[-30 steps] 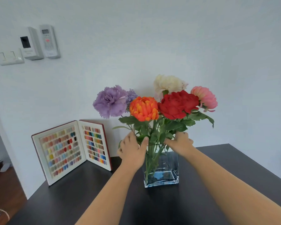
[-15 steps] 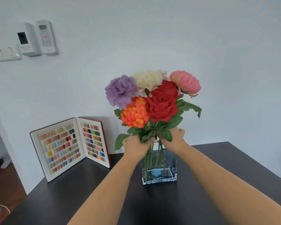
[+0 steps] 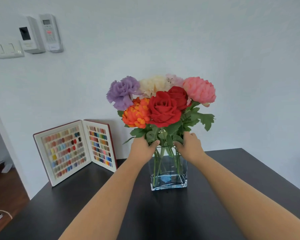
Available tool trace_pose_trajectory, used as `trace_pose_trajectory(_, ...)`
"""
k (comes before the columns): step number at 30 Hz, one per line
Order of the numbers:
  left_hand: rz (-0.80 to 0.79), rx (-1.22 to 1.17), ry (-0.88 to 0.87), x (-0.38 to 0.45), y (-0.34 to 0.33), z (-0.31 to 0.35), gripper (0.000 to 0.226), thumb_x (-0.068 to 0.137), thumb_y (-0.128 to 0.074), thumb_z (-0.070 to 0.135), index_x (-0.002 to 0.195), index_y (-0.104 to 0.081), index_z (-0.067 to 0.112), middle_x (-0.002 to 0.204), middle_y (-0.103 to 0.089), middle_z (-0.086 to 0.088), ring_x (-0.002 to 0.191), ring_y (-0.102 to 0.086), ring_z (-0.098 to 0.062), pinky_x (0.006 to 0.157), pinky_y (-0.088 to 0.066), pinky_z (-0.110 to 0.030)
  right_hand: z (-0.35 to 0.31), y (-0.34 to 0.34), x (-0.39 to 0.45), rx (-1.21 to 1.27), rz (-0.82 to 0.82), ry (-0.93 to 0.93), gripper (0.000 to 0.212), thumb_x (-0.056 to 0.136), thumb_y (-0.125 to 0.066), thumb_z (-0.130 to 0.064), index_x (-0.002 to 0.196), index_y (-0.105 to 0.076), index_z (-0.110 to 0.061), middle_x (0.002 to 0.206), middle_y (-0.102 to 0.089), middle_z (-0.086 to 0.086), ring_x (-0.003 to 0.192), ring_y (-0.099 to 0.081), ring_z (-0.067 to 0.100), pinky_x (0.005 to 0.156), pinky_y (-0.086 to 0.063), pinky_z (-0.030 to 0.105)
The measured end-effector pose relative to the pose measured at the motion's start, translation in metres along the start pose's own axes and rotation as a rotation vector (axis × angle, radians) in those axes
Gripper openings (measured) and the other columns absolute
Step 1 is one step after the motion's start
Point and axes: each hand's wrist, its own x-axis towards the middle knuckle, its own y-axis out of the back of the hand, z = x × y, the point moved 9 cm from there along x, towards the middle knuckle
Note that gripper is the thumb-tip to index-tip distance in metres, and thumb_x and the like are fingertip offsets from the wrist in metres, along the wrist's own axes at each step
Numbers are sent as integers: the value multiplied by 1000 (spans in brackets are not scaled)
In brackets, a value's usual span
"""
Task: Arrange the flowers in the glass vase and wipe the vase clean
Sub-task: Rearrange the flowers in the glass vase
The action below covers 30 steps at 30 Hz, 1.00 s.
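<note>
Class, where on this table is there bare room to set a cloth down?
Bare table lies right of the vase, and in front between the forearms. Left of the vase, the open sample book crowds the back corner.

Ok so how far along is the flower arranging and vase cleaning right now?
Done: the flowers stand with stems in the glass vase. In hand: the left hand and right hand gather the stems just above the rim, adjusting the bunch. Left: wiping the vase; no cloth is visible.
</note>
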Motion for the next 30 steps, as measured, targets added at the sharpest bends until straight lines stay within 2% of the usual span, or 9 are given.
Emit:
trace_pose_trajectory(4,18,134,-3,-6,8,-10,49,84,-68,45,123,-60,16,122,-64,-4,115,-55,-27,81,-34,-22,2,3,-7,-1,60,-2,30,86,-63,-32,93,-42,-12,73,-40,-5,92,-45,33,67,-37,38)
trace_pose_trajectory(8,36,102,-62,-15,22,-10,59,80,-71,48,130,-56,20,131,-60,1,121,-52,-22,96,-39,-29,12,-3,-16,51,35,-61,52,87,-61,-36,128,-42,-10,123,-51,10,111,-41,35,85,-37,43)
trace_pose_trajectory(11,-61,-148,-70,-22,24,-10,64,77,-78,39,133,-53,20,134,-57,6,123,-50,-10,103,-39,-30,22,1,-26,241,83,-104,62,87,-62,-34,140,-35,-17,137,-44,8,122,-35,33,99,-34,47)
trace_pose_trajectory(14,-51,-399,-38,-28,30,-8,50,76,-80,30,122,-62,24,122,-63,16,113,-55,5,90,-39,-8,26,6,-31,399,139,-147,59,86,-63,-34,138,-37,-26,134,-46,5,122,-34,28,102,-35,50)
trace_pose_trajectory(17,-44,-467,-32,-28,29,-4,40,78,-79,28,115,-66,23,116,-67,17,107,-56,10,83,-39,0,21,3,-25,380,104,-178,56,86,-63,-41,135,-42,-22,131,-48,7,122,-37,30,100,-37,50)
trace_pose_trajectory(21,121,-319,-68,-23,34,5,24,78,-79,16,100,-70,12,100,-69,10,96,-62,-6,81,-41,-6,18,-3,-18,298,78,-220,52,87,-61,-44,129,-51,-15,128,-51,12,119,-41,34,97,-39,48)
trace_pose_trajectory(24,237,-284,-82,-24,40,14,13,78,-78,10,89,-71,10,81,-66,14,82,-64,-11,71,-40,0,24,0,-14,270,142,-278,35,88,-62,-39,114,-64,-17,123,-53,10,114,-45,33,93,-43,45)
trace_pose_trajectory(27,248,-109,-147,-18,44,25,10,82,-73,11,86,-68,3,77,-69,-3,77,-65,-25,68,-47,-23,24,9,-10,286,207,-265,10,87,-64,-28,93,-70,-24,115,-54,3,106,-45,29,87,-45,46)
trace_pose_trajectory(30,202,46,-201,-8,47,33,11,85,-66,11,83,-67,0,78,-69,-16,76,-64,-35,66,-48,-36,25,13,-9,222,211,-215,10,86,-62,-25,91,-71,-25,112,-52,0,103,-44,28,82,-43,42)
